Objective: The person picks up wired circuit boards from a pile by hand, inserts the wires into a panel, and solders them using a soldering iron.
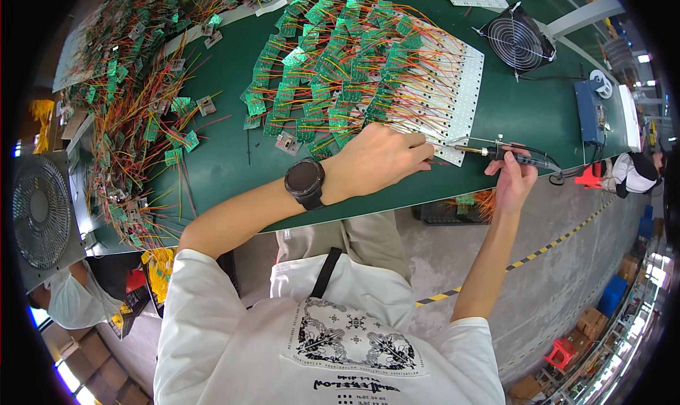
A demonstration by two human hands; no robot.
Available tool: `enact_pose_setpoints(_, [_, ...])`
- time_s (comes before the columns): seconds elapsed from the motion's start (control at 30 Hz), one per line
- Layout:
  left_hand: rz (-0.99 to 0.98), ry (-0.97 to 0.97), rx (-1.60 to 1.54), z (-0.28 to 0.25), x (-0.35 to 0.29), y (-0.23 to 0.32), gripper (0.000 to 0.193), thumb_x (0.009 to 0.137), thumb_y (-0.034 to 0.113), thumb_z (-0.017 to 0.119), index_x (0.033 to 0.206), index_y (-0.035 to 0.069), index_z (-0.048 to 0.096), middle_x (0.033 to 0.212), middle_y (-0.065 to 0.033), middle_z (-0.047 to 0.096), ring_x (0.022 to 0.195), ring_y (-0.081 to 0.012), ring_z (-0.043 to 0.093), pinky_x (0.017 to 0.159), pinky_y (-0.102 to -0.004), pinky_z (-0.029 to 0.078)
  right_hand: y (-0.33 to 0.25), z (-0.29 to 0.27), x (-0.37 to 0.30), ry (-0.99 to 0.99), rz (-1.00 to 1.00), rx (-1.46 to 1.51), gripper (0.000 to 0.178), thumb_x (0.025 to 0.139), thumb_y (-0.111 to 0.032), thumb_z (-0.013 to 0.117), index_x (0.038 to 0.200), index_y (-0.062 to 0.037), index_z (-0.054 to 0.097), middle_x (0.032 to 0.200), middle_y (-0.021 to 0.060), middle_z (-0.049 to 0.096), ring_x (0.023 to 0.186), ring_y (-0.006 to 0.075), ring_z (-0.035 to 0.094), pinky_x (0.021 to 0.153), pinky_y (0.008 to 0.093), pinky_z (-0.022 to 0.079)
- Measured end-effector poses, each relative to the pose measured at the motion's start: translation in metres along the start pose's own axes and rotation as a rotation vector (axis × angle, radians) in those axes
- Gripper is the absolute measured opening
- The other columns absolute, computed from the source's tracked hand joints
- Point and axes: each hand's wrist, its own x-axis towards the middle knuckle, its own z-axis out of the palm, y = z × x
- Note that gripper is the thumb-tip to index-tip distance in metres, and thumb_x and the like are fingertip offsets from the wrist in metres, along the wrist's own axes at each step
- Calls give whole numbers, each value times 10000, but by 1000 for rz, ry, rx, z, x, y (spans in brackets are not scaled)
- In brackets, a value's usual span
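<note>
My right hand (513, 178) grips a soldering iron (523, 158) by its dark handle, with a thin metal tube clamped alongside. The iron's tip reaches the near corner of a white perforated board (469, 72). My left hand (382, 158), a black watch on its wrist, is closed at the board's near edge close to the tip. What its fingers pinch is too small and hidden to make out. Rows of small green circuit boards (319, 65) lie along the white board's left side, their red and yellow wires (425, 79) stretched across it.
Piled circuit boards with tangled wires (134, 114) cover the table's left side. A small black fan (516, 39) stands at the back right, near a blue soldering unit (588, 111). A larger fan (41, 210) is far left. Other people sit beyond both table sides.
</note>
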Motion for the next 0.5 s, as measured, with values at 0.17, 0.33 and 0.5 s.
enact_pose_setpoints(0.17, [3, 35, 71, 6, -3, -4, 173, 863, 204, 653, 862, 39, 602, 869, -90, 594, 678, -257, 652, 551, -394, 507, 6, -7, 1, -45, 8, 2, 215, 880, -41, 631, 1052, 86, 609, 927, 143, 656, 522, 216, 605, 489, 308, 501])
enact_pose_setpoints(0.33, [11, 125, 151, 11, -6, -4, 158, 823, 159, 696, 851, 56, 581, 948, -55, 547, 688, -213, 636, 562, -355, 517, 4, -6, 0, -37, 17, 8, 219, 872, -25, 632, 1058, 88, 605, 968, 145, 648, 533, 222, 606, 496, 320, 521])
enact_pose_setpoints(0.5, [-11, 100, 160, 11, -7, -6, 154, 799, 135, 698, 844, 50, 578, 947, -53, 549, 682, -204, 633, 556, -347, 517, 1, -4, 0, -56, 13, 21, 229, 868, -14, 632, 1072, 84, 597, 959, 147, 649, 542, 226, 611, 503, 326, 529])
